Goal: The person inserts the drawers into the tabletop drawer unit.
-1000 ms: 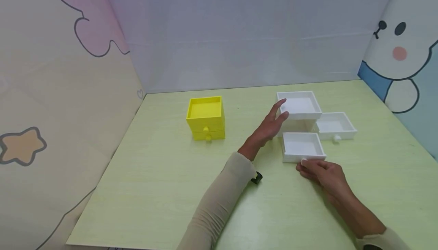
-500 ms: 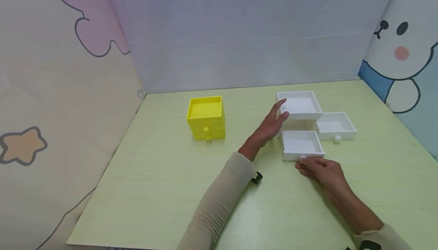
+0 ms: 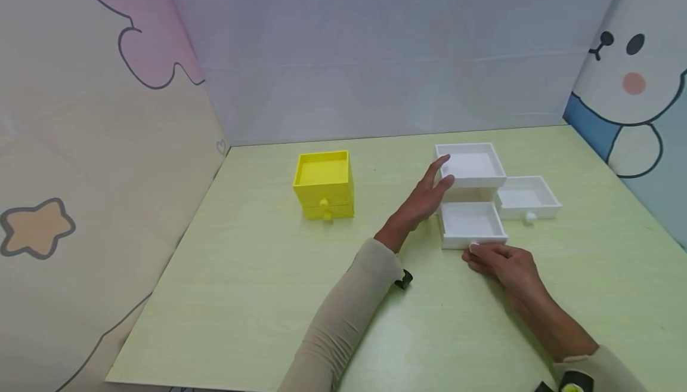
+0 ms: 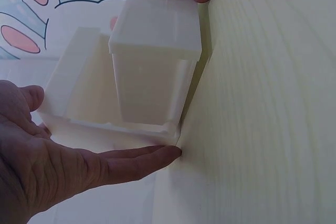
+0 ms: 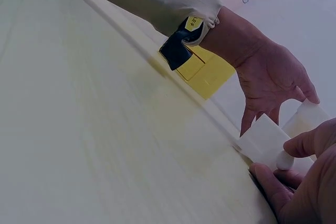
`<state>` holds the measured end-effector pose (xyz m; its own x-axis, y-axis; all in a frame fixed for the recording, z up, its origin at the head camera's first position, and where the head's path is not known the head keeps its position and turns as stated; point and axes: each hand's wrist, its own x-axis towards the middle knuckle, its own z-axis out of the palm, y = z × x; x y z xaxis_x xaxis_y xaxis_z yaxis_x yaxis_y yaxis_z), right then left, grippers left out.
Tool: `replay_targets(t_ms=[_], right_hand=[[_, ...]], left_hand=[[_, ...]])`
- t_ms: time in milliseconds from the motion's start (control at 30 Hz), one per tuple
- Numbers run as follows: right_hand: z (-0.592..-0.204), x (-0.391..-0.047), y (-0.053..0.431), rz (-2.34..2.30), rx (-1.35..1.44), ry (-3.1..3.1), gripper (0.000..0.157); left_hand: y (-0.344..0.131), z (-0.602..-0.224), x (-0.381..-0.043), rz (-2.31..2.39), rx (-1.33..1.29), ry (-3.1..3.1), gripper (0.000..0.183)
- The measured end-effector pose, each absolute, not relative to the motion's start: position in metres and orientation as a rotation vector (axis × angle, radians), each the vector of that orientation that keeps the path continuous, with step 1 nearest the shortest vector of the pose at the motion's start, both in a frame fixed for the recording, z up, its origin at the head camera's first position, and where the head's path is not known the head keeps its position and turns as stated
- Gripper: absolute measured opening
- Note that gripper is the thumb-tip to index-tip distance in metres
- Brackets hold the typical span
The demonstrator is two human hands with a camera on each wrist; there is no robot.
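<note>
A white drawer cabinet (image 3: 472, 181) with a tray-like top stands at the right of the table. Its lower drawer (image 3: 472, 222) is pulled partway out, and nothing lies in it. My right hand (image 3: 507, 269) pinches the round knob (image 5: 285, 160) on that drawer's front between thumb and fingers. Against the cabinet's left side rests my left hand (image 3: 421, 201), its fingers straight and its thumb at the top front edge; the left wrist view shows the fingers (image 4: 142, 163) along the wall. A second white drawer (image 3: 528, 198) with a knob sits on the table, right of the cabinet.
A yellow drawer cabinet (image 3: 324, 186) with its drawers in stands left of the hands. The pale green table (image 3: 241, 296) meets a plain cloth backdrop (image 3: 376, 52) behind, with cartoon-printed panels at both sides.
The lower white drawer has slid a little inward, away from me, and my right hand has moved with it on the knob. My left hand stays at the cabinet's side.
</note>
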<state>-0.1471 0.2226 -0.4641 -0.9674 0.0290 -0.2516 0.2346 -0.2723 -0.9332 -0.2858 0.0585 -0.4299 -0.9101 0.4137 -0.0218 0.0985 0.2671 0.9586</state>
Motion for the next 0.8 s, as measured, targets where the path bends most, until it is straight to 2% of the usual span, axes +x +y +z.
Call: replay_targets(t_ms=[800], right_hand=[[-0.4644, -0.1509, 0.2227, -2.365, 0.344, 1.864, 0.009]], left_hand=[[0.0593, -0.4321, -0.287, 1.699, 0.486, 2.268, 0.052]])
